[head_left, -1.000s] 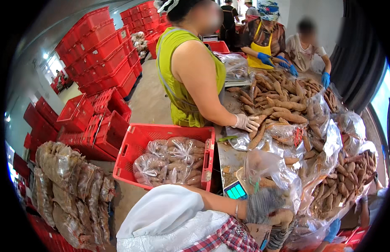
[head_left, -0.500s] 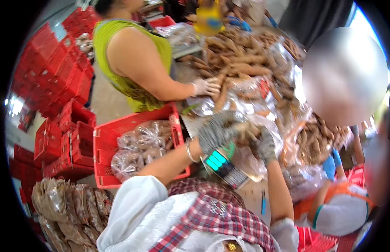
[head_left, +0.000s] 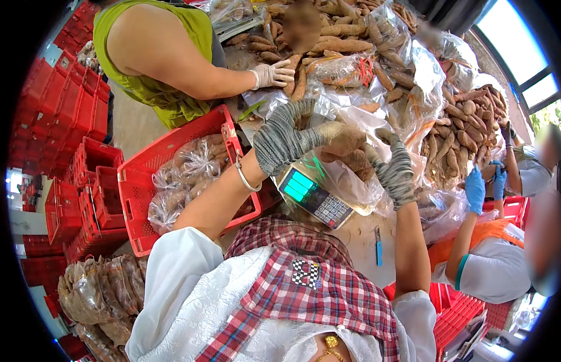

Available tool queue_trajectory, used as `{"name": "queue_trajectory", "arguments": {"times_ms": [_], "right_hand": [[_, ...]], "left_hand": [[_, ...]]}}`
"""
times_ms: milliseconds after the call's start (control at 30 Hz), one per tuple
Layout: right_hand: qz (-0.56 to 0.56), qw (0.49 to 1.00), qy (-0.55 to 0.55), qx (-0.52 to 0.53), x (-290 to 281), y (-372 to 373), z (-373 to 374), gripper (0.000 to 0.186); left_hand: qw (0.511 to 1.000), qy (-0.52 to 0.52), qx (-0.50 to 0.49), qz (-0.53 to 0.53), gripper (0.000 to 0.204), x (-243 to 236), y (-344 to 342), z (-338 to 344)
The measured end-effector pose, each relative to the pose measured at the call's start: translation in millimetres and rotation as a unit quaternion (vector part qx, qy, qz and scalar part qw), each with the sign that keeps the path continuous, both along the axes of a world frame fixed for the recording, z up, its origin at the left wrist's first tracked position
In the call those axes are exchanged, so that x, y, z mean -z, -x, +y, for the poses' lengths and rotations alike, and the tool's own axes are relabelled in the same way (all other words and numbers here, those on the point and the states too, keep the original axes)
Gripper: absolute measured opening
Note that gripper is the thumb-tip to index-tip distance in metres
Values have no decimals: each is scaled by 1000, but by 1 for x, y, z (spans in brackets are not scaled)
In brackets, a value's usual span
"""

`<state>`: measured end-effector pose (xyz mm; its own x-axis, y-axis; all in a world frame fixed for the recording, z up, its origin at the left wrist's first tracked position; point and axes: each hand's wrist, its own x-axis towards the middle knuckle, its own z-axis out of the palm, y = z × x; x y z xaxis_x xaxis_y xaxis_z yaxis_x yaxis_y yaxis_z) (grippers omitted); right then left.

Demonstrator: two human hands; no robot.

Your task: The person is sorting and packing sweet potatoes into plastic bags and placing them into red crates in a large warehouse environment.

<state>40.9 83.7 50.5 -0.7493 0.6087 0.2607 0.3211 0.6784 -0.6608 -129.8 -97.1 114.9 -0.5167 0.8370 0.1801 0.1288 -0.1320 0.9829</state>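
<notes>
Both my hands wear grey striped gloves with tan fingertips. My left hand (head_left: 292, 137) is open, thumb and fingers spread, at the left side of a clear plastic bag of sweet potatoes (head_left: 354, 161). On the bag's right side, my right hand (head_left: 394, 172) is also open, its thumb and forefinger apart. Whether the fingertips touch the plastic I cannot tell. Just below the bag sits a digital scale (head_left: 316, 198) with a lit green display and a keypad; the bag hides its far part.
A red crate (head_left: 130, 208) with bagged sweet potatoes stands at left. Loose sweet potatoes (head_left: 344, 45) cover the far table. A blue-handled knife (head_left: 379, 250) lies nearer me. A co-worker's white-gloved hand (head_left: 273, 75) rests among them; another's blue-gloved hands (head_left: 475, 190) work at right.
My hands have moved apart and their fingers have spread, where before they were closed together at the bag. The whole view has shifted a little.
</notes>
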Motion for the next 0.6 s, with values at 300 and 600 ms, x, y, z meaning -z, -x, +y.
{"name": "queue_trajectory", "arguments": {"times_ms": [300, 600], "right_hand": [[34, 990, -57, 122, 6, -71, -5, 68], [-72, 974, -7, 214, 72, -115, -6, 72]], "left_hand": [[996, 27, 25, -80, 37, -2, 2, -2], [996, 62, -18, 68, 33, 28, 13, 0]]}}
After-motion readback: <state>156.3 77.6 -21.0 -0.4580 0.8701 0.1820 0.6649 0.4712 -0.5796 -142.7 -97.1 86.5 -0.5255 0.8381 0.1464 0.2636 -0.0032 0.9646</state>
